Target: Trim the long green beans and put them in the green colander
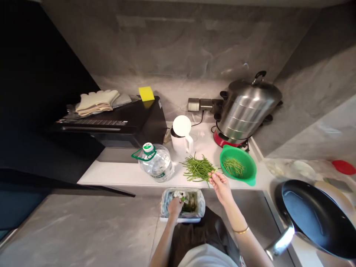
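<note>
Fingertips [213, 175] of the right hand [221, 188] pinch narrowly at the near right edge of a pile of slender green vegetable stems [197, 168], apparently on a stem end, midway along a white counter [116, 171]. The left hand [174, 208] reaches into a plastic-lined bin [180, 220] at the counter's near side, a green scrap [183, 199] by its fingers; whether it grips the scrap cannot be told. The pile looks light and springy, its pieces likely to bend, then snap, perhaps slick if damp; a gentle thumb-and-forefinger hold near one end should suit. Just right, a green colander [252, 180] cradles loose stems [233, 167]. A water jug [158, 163] stands left, a stainless steamer [244, 109] far right, a black frying pan [317, 218] near right.
</note>
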`<state>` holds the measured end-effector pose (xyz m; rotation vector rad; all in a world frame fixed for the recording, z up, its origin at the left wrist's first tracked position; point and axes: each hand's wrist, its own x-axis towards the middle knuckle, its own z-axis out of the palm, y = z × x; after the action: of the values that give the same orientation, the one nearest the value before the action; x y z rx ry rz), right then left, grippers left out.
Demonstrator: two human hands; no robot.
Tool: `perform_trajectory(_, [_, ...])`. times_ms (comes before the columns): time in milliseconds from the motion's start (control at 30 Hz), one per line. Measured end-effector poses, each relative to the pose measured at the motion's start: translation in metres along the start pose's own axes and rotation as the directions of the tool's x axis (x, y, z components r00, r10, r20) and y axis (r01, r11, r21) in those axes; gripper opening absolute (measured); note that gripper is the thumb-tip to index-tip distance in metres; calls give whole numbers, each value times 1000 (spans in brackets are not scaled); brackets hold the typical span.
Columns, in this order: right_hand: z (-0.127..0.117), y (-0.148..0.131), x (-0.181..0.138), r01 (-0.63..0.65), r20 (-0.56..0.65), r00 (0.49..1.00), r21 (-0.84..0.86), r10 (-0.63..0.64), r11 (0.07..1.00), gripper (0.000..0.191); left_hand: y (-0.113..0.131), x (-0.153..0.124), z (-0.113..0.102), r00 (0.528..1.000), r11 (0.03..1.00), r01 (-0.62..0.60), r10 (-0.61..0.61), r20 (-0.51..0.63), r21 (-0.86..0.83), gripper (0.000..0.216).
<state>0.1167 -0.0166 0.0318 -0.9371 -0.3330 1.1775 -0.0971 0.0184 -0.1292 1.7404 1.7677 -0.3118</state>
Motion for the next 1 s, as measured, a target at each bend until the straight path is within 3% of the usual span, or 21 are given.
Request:
perform_trajectory(133, [0, 2, -6, 24, 21, 1000, -48, -23, 999, 22, 9, -11, -16, 995, 994, -104, 104, -5, -17, 20])
perform_trajectory(300, [-3, 12, -2, 72, 49, 997, -194, -64, 978, 21, 40, -44, -71, 947, 933, -318, 308, -88, -166, 23])
perform_trajectory(433, [3, 14, 0, 112, 114, 990, -290, -82, 951, 18, 76, -79, -121, 795, 634, -599, 396, -459, -490, 24])
perform_trajectory(500, [7, 14, 0, 126, 144, 986, -345, -80, 930, 19, 91, -90, -137, 741, 538, -668, 415, -528, -514, 25])
perform_trajectory(567, [10, 15, 0, 143, 161, 983, -411, -83, 900, 19, 101, -95, -144, 720, 501, -692, 428, -546, -520, 25])
perform_trajectory(800, [15, 16, -5, 297, 280, 949, -639, -145, 710, 16, 104, -95, -138, 759, 476, -651, 405, -509, -591, 23])
perform_trajectory(933, [17, 16, -5, 301, 387, 922, -674, -24, 675, 17, 101, -88, -143, 780, 418, -623, 398, -484, -660, 24])
perform_trajectory(1000, [19, 17, -5, 240, 406, 912, -649, 63, 722, 18, 99, -83, -145, 793, 393, -603, 389, -469, -695, 26])
